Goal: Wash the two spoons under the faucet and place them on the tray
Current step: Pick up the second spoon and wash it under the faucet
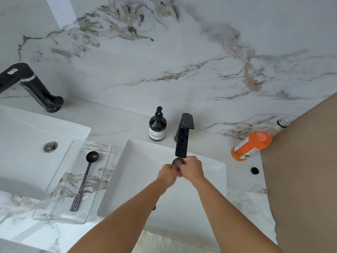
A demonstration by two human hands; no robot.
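Observation:
One dark long-handled spoon lies lengthwise in the clear tray on the counter, bowl toward the wall. Only the bowl of a second dark spoon shows, right under the spout of the black faucet, over the white sink. My left hand and my right hand are closed together around this spoon; its handle is hidden by the hands. I cannot make out whether water is running.
A black pump bottle stands left of the faucet. An orange bottle lies tipped at the right, beside a brown panel. A second sink with its own black faucet is at the left.

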